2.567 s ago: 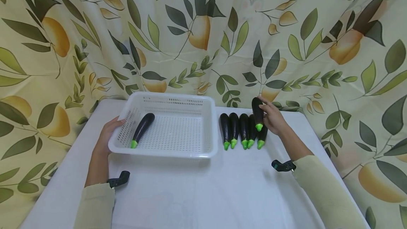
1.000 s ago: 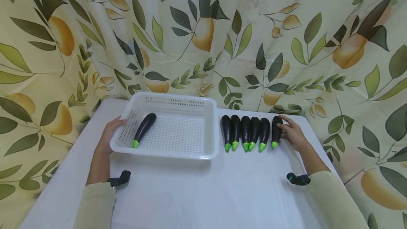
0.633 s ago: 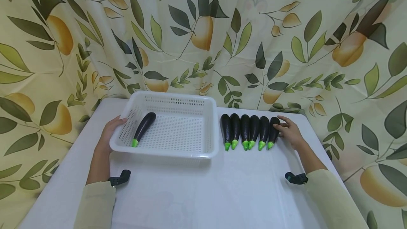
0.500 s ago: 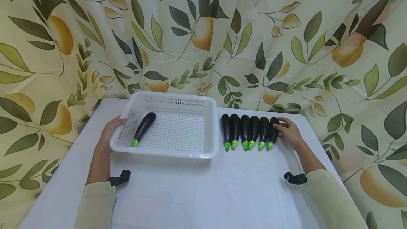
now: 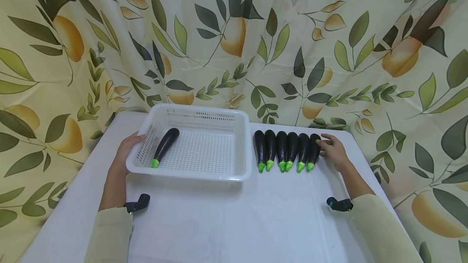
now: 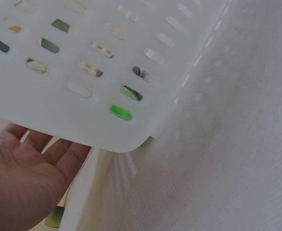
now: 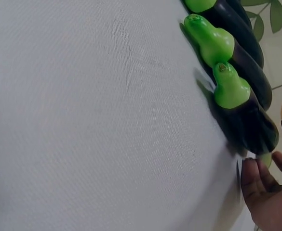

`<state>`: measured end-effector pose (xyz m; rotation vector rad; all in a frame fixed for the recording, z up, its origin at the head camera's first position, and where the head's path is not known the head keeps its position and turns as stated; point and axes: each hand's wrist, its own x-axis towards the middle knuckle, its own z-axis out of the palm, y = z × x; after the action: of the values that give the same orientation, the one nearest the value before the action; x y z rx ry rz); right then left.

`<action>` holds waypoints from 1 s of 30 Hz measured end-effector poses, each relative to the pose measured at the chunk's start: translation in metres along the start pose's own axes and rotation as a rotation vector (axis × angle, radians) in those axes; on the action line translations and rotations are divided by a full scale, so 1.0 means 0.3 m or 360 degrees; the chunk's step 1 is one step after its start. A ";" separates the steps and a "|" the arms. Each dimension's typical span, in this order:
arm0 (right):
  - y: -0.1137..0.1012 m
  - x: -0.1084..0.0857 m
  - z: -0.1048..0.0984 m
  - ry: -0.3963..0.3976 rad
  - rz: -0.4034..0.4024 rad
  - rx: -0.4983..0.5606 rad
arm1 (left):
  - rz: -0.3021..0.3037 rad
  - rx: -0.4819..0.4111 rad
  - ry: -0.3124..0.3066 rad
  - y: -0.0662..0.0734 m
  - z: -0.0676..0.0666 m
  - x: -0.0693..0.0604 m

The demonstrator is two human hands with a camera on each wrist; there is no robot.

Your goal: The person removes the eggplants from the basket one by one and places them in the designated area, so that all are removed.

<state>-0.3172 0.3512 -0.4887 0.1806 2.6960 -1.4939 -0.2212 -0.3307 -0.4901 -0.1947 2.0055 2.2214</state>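
A white plastic basket (image 5: pixel 190 175) stands at the left of the table, with one eggplant (image 5: pixel 166 147) lying inside along its left part. My left hand (image 5: pixel 125 153) holds the basket by its left side; in the left wrist view, the wall partly hides the fingers. Right of the basket, several dark eggplants (image 5: pixel 281 149) with green stem ends lie in a row. My right hand (image 5: pixel 334 151) is beside the rightmost eggplant (image 5: pixel 313 151), its fingers spread near the rounded end. In the right wrist view, the fingertips (image 7: pixel 249 166) stand just off that eggplant (image 7: pixel 247 127).
A white cloth (image 5: pixel 234 222) covers the table. Behind it hangs a curtain (image 5: pixel 234 52) printed with leaves and yellow fruit. Each wrist wears a black device, such as the left one (image 5: pixel 138 203).
My right hand has lowered an eggplant at the row's right end, slid it left against its neighbour and let go. My left hand has stayed at the basket.
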 end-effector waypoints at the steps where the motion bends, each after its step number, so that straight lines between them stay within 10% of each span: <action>1: -0.001 0.000 -0.001 0.0005 0.0000 0.0004 | -0.0004 -0.0001 0.0001 0.000 0.000 0.001; 18: -0.068 -0.002 0.002 0.0159 -0.0263 -0.0058 | -0.0005 -0.0022 0.0011 0.007 0.001 -0.001; 30: -0.203 -0.026 0.092 0.0050 -0.0463 0.0077 | -0.0037 -0.0006 0.0029 0.016 0.008 -0.007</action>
<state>-0.3175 0.2953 -0.4511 -0.1971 2.8087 -1.6399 -0.2202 -0.3287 -0.4848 -0.2385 1.9979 2.2174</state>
